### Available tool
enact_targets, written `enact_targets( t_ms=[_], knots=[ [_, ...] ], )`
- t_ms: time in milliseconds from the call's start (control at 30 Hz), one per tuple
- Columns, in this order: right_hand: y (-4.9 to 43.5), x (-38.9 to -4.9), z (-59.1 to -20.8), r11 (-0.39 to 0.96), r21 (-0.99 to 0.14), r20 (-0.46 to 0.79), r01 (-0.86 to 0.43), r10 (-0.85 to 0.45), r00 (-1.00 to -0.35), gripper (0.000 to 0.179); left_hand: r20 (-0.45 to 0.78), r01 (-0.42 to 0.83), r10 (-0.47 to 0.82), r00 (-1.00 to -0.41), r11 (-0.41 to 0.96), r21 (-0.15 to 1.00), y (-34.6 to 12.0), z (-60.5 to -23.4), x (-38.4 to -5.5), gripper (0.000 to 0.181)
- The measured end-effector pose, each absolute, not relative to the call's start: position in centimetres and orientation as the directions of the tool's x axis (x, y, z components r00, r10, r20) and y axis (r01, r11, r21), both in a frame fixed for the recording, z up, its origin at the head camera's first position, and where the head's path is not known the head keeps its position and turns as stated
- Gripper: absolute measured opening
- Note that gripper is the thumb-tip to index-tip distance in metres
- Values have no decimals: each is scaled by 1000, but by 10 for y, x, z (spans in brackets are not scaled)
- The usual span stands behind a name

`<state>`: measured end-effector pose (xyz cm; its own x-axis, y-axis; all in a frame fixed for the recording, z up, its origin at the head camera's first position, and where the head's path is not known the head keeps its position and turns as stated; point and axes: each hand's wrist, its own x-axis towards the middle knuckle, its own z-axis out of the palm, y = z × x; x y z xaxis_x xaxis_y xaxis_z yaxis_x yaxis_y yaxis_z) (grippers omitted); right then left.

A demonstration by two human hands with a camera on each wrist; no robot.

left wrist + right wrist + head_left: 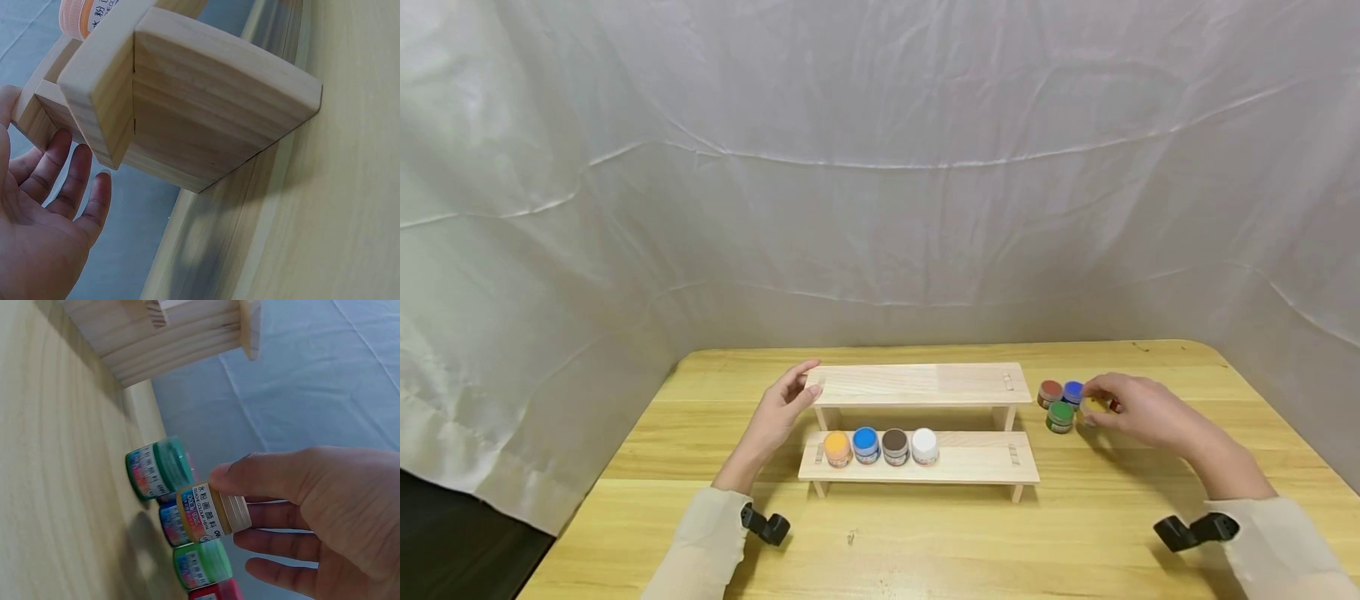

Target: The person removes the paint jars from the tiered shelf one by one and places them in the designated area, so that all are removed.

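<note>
My right hand (1138, 408) pinches a yellow-ochre gouache paint jar (201, 514) between thumb and fingers, tilted in the right wrist view. Close by it stand a green jar (1060, 417), a red-brown jar (1050, 392) and a blue jar (1072, 392). At the left end of the two-step wooden rack (917, 385), my left hand (777, 410) grips the upper board, thumb at the front and fingers toward the back. The lower step bears an orange jar (837, 448), a blue jar (866, 444), a dark brown jar (895, 447) and a white jar (924, 446).
A light green jar (203, 564) and a red jar (217, 590) stand in the right-hand group, mostly hidden by my hand in the head view. The wooden table (925, 542) carries everything. A pale grey curtain (880, 233) hangs behind and at the sides.
</note>
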<state>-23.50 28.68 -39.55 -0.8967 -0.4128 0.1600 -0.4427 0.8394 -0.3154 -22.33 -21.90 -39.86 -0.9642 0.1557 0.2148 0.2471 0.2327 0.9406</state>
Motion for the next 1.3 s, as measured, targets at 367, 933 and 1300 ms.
enact_targets(
  t_ms=[367,933,1300],
  knots=[
    [287,-243,-413,860,-314,134,-401,-378,-916,28,211,244,155,-965,238,940,-219,-398,-223,49],
    [284,-241,-411,864,-314,102,-393,-381,-919,33,214,247,154,-965,243,938,-219,-397,-223,48],
    [279,-232,-394,855,-293,156,-427,-398,-904,42,222,255,155,-963,243,936,-219,-397,-222,48]
  ],
)
